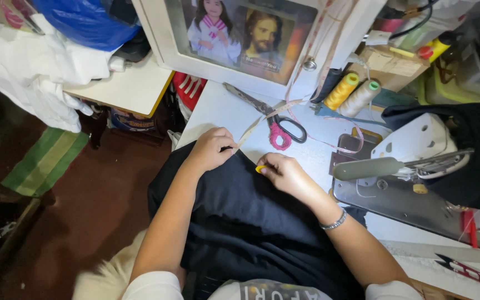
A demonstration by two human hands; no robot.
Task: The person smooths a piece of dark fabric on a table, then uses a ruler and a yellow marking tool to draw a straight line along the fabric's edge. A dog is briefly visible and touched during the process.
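Under my fingers the black fabric (251, 216) lies soft and limp, left hand (209, 149) pinching its edge with beige tape (249, 132), right hand (286, 173) gripping yellow chalk (260, 168).

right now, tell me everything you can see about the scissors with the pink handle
The scissors lie flat on the white table, blades shut and pointing up-left toward the white frame. The blades look like dull grey metal; one handle loop is pink, the other black. A pale strip of tape runs under or across them near the pivot. They sit just beyond both hands, touching neither the left hand nor the right hand, which rest on the black cloth.
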